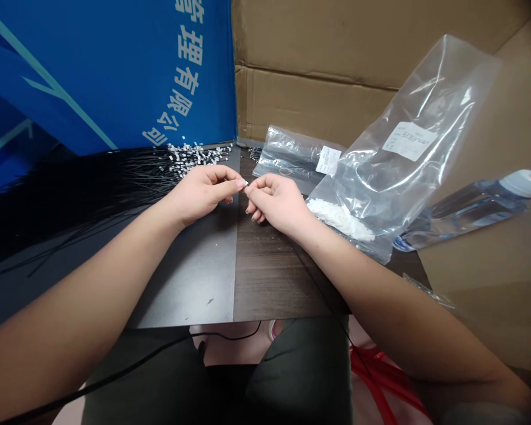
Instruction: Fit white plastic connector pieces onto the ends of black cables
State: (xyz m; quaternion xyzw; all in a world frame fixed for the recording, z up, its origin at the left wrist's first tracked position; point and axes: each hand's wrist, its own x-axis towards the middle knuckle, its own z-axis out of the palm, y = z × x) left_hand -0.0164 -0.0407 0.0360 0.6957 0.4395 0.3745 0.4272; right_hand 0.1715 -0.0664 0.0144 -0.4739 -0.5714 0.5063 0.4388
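Note:
My left hand (203, 192) is closed in a pinch, thumb against forefinger, on a small white plastic connector (246, 183). Right beside it, the thumb and forefinger of my right hand (278, 199) are pinched together at the connector. A thin black wire (312, 273) comes out under my right hand and runs down past the table's front edge; its end is hidden by the fingers. Behind my left hand lies a big heap of black wires (71, 195), many tipped with white connectors (194, 156). To the right, a clear plastic bag (425, 118) holds loose white pieces (340, 218).
A smaller clear labelled bag (287, 150) with dark wires lies at the back. A water bottle (469, 206) lies tilted at the right. Cardboard (314, 35) and a blue printed panel (115, 65) stand behind the table (274, 283). A black cable (159, 348) crosses my lap.

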